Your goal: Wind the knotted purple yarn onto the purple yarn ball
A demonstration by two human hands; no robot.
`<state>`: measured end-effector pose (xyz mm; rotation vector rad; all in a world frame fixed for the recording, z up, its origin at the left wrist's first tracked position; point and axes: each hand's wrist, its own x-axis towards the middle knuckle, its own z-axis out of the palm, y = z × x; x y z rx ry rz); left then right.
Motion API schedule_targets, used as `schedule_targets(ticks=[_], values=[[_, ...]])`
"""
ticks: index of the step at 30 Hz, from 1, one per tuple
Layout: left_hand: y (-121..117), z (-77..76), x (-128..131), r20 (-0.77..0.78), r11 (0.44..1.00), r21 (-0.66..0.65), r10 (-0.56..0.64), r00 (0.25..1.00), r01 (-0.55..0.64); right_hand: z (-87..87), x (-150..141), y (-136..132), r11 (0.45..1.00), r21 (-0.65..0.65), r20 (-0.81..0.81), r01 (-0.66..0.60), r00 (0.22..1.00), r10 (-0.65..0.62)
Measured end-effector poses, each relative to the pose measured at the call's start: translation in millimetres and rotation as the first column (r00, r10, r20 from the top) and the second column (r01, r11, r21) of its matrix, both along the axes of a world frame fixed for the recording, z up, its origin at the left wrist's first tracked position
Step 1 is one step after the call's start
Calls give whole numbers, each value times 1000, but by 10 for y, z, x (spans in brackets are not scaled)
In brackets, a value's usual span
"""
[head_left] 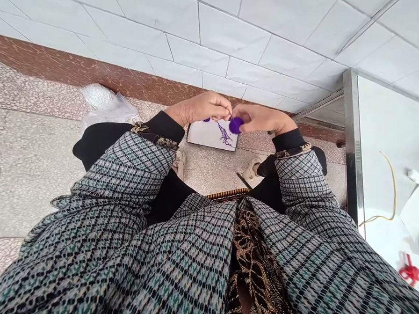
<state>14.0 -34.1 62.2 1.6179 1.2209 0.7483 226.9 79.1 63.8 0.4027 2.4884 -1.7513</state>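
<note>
My right hand (262, 118) is closed around a small ball of purple yarn (236, 125), which shows below the fingers. Beside it, my left hand (212, 106) pinches a strand of the same yarn close to the ball. Under both hands lies a white, dark-edged tray or lid (201, 135). Loose, tangled purple yarn (225, 135) hangs or lies over its right part; I cannot tell which. Another bit of purple shows just beneath my left fingers, mostly hidden by them.
A white tiled wall (233, 34) rises close beyond my hands. Clear plastic bags (108, 107) lie on the speckled floor (37, 162) at left. To the right stands a white, metal-edged table (382, 138) bearing a yellow cord (393, 195) and a red item (409, 270). My shoes flank the tray.
</note>
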Motion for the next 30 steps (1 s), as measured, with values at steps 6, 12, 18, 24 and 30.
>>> schedule_targets(ticks=[6, 12, 18, 24, 30], values=[[52, -115, -38, 68, 998, -45, -37, 997, 40, 125, 28, -38, 896, -396, -346, 200, 872, -347], [19, -198, 68, 152, 997, -29, -71, 986, 77, -10, -128, -33, 851, 82, -243, 520, 838, -488], [-13, -274, 13, 381, 979, -197, 117, 917, -43, 136, 85, 14, 960, -29, 173, -279, 944, 279], [-98, -552, -130, 631, 909, -386, 384, 674, -157, 220, 374, 57, 856, -515, -354, 49, 897, -264], [-384, -1175, -261, 578, 781, -578, 597, 557, -238, 212, 559, 250, 728, -576, -294, 372, 736, -609]])
